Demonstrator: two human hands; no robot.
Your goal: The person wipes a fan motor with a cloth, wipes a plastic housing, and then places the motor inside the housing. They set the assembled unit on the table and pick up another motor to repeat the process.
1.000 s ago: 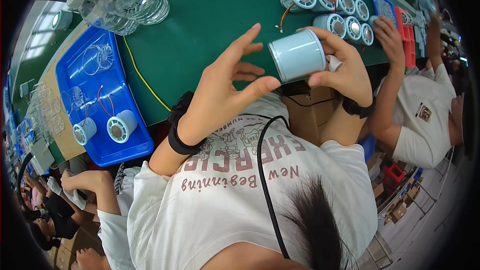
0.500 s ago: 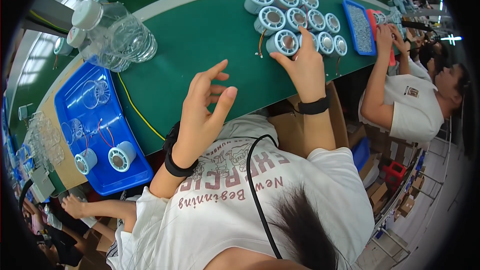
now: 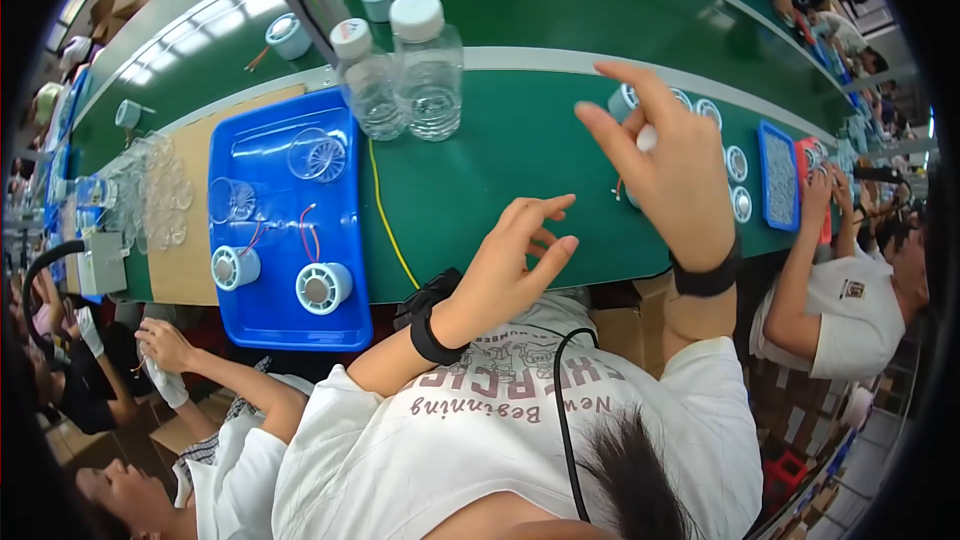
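The right hand point(image 3: 680, 175) is over the far right part of the green surface point(image 3: 520, 130), in front of the cluster of pale-blue motors point(image 3: 737, 164) and partly hiding them, its thumb and forefinger wide apart; a white bit point(image 3: 647, 139) shows in the gap, though whether the tucked fingers grip it is hard to tell. The left hand point(image 3: 512, 265) hangs near the surface's front edge, fingers loosely bent, thumb apart, holding nothing, well apart from the blue tray point(image 3: 290, 333) with two motors and two clear cups point(image 3: 318, 156).
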